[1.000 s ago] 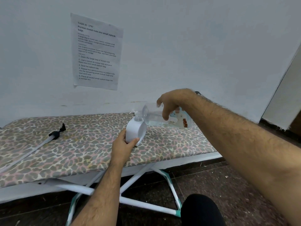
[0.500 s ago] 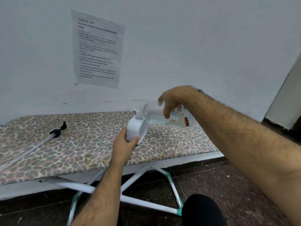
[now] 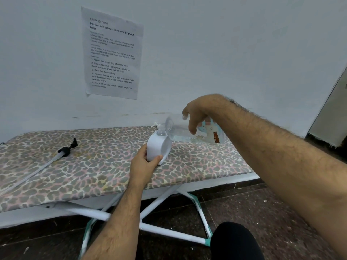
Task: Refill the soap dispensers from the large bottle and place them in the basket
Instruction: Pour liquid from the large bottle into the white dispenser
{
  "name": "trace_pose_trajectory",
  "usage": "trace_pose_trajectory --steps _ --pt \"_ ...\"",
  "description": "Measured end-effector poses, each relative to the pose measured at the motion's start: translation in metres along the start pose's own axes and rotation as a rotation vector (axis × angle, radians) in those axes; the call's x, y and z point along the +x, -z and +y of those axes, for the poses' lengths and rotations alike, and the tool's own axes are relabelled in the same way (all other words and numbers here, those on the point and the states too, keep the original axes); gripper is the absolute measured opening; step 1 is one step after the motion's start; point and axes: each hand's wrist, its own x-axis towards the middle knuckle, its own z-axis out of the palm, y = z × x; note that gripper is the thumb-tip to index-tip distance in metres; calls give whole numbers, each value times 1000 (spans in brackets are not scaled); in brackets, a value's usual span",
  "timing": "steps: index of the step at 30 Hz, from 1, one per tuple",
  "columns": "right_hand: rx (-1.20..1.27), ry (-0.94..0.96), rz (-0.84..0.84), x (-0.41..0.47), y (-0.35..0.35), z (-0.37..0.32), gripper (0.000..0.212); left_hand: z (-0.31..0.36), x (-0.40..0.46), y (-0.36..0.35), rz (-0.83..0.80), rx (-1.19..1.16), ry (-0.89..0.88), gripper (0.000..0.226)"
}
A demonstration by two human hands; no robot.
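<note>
Head view: the left hand (image 3: pixel 143 162) grips the white dispenser (image 3: pixel 158 147) on the board, the right hand (image 3: pixel 195 117) clasps the tilted large bottle (image 3: pixel 187 132) just above its neck; a misaligned mouth would likely spill soap.

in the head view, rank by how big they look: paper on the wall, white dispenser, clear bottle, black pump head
1. paper on the wall
2. clear bottle, tipped and partly hidden by the right hand, so only roughly larger than the next
3. white dispenser
4. black pump head
</note>
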Motion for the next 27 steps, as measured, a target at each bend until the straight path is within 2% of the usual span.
trace_pose_trajectory --steps 6,27 --pt "-20 -5 -7 -2 1 -2 71 1 -1 1 0 -1 -5 47" --pt "-10 -25 -44 -5 5 -7 69 4 -2 1 9 0 -15 52"
